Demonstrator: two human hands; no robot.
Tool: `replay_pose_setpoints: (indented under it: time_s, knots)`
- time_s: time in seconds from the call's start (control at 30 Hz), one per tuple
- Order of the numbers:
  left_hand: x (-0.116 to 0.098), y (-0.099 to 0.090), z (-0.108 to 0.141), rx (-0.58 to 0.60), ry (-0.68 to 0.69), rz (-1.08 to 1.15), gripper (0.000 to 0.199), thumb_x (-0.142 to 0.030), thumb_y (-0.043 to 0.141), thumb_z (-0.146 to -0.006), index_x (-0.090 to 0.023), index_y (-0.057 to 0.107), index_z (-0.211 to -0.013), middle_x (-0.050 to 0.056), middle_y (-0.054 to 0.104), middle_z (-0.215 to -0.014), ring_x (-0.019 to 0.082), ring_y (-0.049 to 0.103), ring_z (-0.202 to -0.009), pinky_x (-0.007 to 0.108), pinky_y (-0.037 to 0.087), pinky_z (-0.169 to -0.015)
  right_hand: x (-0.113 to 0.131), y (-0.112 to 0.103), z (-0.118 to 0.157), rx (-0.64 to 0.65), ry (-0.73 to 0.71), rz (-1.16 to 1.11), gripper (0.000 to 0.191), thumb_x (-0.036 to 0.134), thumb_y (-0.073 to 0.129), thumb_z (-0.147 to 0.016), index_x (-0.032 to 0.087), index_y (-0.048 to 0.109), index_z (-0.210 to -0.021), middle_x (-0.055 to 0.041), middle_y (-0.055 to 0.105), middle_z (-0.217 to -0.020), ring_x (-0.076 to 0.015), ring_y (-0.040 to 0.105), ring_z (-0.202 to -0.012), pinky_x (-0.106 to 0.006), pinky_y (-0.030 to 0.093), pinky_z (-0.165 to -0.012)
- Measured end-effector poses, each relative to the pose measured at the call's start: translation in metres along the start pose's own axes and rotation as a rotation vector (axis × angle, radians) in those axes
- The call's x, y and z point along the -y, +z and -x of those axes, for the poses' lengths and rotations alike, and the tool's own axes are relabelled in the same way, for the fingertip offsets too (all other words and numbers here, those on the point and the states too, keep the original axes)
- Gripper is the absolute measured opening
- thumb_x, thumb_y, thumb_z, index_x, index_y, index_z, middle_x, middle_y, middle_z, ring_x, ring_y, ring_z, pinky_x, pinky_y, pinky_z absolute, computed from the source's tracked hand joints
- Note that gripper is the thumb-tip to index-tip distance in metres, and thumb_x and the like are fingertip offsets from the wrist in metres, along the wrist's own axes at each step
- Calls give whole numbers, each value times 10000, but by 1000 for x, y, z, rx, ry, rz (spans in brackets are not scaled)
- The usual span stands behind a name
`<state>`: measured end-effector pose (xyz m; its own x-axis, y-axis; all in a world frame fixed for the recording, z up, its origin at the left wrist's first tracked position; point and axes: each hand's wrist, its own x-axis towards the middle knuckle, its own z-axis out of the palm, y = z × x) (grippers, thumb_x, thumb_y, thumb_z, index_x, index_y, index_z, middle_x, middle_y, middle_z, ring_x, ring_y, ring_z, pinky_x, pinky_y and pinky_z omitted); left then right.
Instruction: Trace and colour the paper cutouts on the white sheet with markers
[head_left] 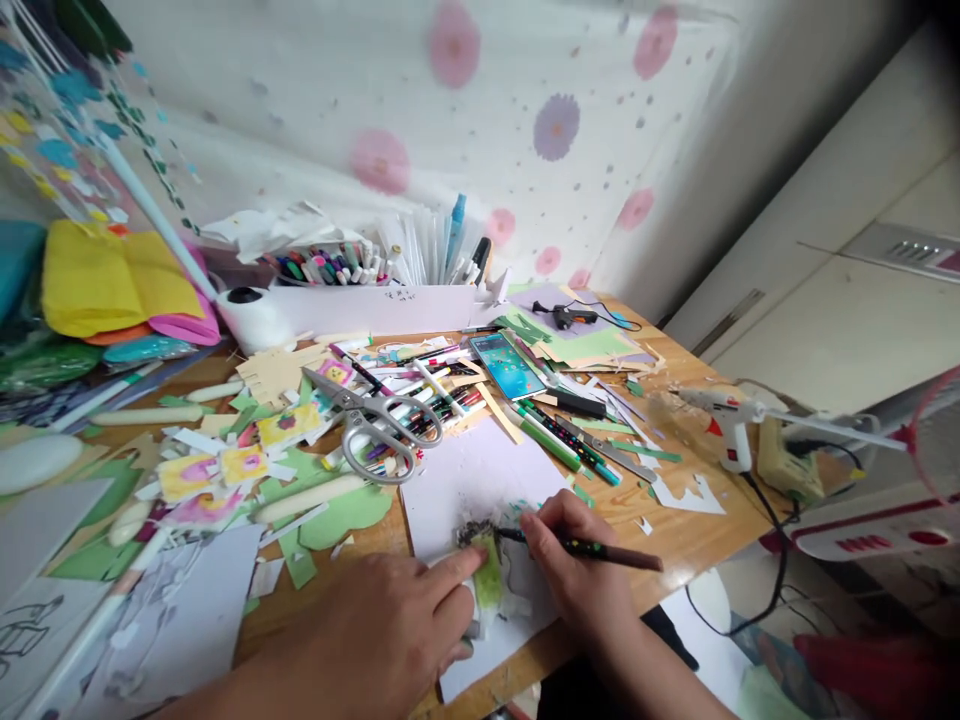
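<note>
My right hand (581, 570) is closed in a writing grip around a dark brown marker pen (619, 553). The pen's tip touches the dark upper end of a small paper piece (489, 580) painted yellow-green. With its index finger stretched onto that piece, my left hand (397, 625) holds it down, the other fingers curled at its left side. Underneath lies a white sheet of paper (480, 465) at the table's front edge. Dark marks show around the pen tip, partly hidden by my fingers.
Grey scissors (375, 420) lie open on markers and paper scraps. Behind the sheet is a phone (508, 365). A white glue gun (731, 425) with a black cord stands at the right. Painted cards (214, 470) lie left; a white box (367, 307) of pens stands behind.
</note>
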<state>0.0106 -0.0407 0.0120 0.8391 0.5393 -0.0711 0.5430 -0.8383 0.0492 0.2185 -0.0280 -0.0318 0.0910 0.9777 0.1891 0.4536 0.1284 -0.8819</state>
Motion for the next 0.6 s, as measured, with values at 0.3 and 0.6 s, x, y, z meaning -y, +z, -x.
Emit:
replay_pose_setpoints:
  time_s: [0.3, 0.6]
  knots:
    - [-2, 4, 2, -64, -31, 70, 162, -198, 645, -811, -184, 582, -960, 88, 580, -1315, 236, 690, -781, 363, 550, -629, -10, -3, 3, 65, 1, -75, 309, 339, 558, -861, 208, 435, -610, 42, 420, -544, -118, 378, -508, -248, 297, -485]
    - [1, 6, 3, -86, -24, 88, 147, -166, 587, -820, -187, 590, -965, 72, 611, -1277, 242, 689, -777, 366, 546, -611, -9, -5, 3, 88, -12, -78, 316, 338, 554, -864, 210, 421, -607, 45, 421, -535, -116, 386, -503, -248, 307, -489]
